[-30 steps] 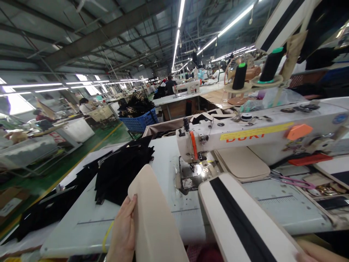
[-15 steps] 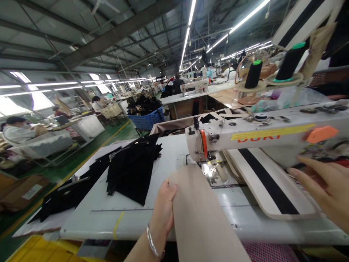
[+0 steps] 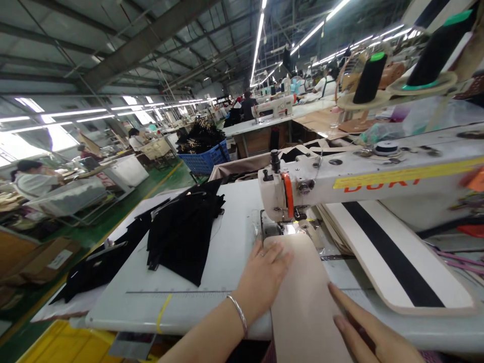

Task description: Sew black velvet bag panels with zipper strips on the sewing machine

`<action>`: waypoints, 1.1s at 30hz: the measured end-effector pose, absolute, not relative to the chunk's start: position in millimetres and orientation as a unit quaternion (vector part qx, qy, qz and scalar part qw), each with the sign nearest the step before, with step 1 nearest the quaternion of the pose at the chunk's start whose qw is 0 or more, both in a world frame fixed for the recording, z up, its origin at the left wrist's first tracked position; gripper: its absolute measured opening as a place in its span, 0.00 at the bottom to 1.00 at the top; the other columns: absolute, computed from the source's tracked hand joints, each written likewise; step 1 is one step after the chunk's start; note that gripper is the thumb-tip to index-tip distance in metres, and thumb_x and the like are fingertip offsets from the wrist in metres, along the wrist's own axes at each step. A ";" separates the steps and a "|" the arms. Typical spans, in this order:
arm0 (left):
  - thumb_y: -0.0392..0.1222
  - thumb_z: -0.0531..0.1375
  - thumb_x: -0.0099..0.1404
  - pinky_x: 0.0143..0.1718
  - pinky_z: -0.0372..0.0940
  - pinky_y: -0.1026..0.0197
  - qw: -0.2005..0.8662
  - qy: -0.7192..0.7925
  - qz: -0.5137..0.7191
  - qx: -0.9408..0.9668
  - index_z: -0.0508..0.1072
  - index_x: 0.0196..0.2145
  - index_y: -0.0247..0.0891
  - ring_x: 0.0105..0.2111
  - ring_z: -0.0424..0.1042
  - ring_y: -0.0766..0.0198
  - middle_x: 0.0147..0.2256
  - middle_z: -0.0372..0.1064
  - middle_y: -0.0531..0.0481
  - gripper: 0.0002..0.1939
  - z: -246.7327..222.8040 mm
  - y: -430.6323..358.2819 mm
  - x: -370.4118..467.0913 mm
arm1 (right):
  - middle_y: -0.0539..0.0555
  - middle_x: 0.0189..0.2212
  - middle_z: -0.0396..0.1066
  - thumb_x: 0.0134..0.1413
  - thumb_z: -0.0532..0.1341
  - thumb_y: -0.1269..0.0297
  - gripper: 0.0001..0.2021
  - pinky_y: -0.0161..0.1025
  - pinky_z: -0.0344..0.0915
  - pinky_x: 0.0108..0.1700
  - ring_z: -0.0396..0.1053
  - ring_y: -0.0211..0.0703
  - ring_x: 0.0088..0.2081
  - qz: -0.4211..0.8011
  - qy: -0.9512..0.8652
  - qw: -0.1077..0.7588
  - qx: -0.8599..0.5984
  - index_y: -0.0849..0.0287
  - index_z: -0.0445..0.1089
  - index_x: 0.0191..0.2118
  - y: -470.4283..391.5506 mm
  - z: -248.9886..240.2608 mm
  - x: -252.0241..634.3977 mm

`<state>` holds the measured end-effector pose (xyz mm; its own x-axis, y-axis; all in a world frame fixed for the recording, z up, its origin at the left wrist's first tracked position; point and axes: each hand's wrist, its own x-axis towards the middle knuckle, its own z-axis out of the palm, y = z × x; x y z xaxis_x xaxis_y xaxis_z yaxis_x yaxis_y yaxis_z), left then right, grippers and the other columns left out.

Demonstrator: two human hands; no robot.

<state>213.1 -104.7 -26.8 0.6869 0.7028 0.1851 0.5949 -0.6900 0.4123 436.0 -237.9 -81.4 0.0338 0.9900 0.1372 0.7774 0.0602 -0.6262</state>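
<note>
A long beige panel [image 3: 302, 297] with a rounded end lies on the sewing table, its far end at the needle area of a white sewing machine [image 3: 321, 176]. My left hand [image 3: 264, 275], with a silver bangle at the wrist, lies spread on the panel's left far part. Against the panel's right edge rests my right hand [image 3: 363, 327], fingers stretched and apart. Right of the needle, a stack of white panels with a black stripe [image 3: 393, 257] lies under the machine arm.
Black fabric pieces [image 3: 185, 232] lie on the table's left part. Beyond stands a blue crate [image 3: 206, 160] of dark items. Black thread cones [image 3: 370, 78] stand behind the machine. A yellow bin [image 3: 60, 345] is at the lower left. Several people sit farther off.
My left hand has gone from gripping the panel's left edge to lying on top. The panel has shifted right. My right hand has come from beside the machine to the panel's right edge.
</note>
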 end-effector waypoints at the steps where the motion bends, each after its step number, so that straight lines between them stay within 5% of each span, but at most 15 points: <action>1: 0.39 0.54 0.69 0.65 0.40 0.39 0.161 0.343 0.151 0.913 0.65 0.59 0.48 0.64 0.52 0.49 0.62 0.57 0.46 0.21 -27.6 -100.4 214.0 | 0.53 0.55 0.66 0.61 0.51 0.55 0.27 0.42 0.64 0.53 0.66 0.47 0.54 0.171 -0.675 0.292 -0.656 0.58 0.59 0.63 -233.3 -78.4 434.0; 8: 0.40 0.56 0.68 0.66 0.43 0.42 0.145 0.338 0.155 0.917 0.64 0.59 0.45 0.65 0.51 0.51 0.63 0.56 0.46 0.22 -32.9 -79.4 219.5 | 0.58 0.53 0.67 0.61 0.50 0.60 0.25 0.42 0.67 0.51 0.70 0.47 0.51 0.123 -0.686 0.297 -0.653 0.65 0.62 0.61 -210.9 -73.0 424.0; 28: 0.39 0.53 0.70 0.66 0.44 0.42 0.123 0.349 0.170 0.913 0.64 0.59 0.44 0.65 0.51 0.52 0.62 0.56 0.45 0.20 -41.8 -74.4 222.7 | 0.57 0.49 0.72 0.63 0.47 0.58 0.25 0.41 0.73 0.43 0.74 0.47 0.44 0.068 -0.711 0.227 -0.662 0.61 0.58 0.62 -205.5 -80.8 428.3; 31: 0.40 0.52 0.70 0.65 0.44 0.41 0.119 0.356 0.169 0.912 0.64 0.59 0.43 0.65 0.51 0.52 0.63 0.55 0.45 0.20 -40.9 -79.2 224.9 | 0.56 0.41 0.76 0.62 0.46 0.58 0.22 0.46 0.73 0.31 0.75 0.48 0.31 -0.017 -0.737 0.160 -0.656 0.55 0.68 0.55 -195.3 -67.1 429.5; 33: 0.42 0.52 0.70 0.65 0.47 0.44 0.129 0.333 0.168 0.919 0.64 0.60 0.43 0.64 0.53 0.53 0.62 0.57 0.45 0.21 -37.1 -77.6 221.4 | 0.56 0.38 0.75 0.60 0.48 0.59 0.19 0.51 0.71 0.35 0.74 0.52 0.34 -0.069 -0.783 0.137 -0.602 0.52 0.75 0.44 -178.9 -58.0 427.4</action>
<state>221.4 -77.6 -37.1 0.7217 0.6552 0.2232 0.5684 -0.7451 0.3489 427.4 -178.9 -58.0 -0.2369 0.9246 0.2982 0.9626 0.2648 -0.0564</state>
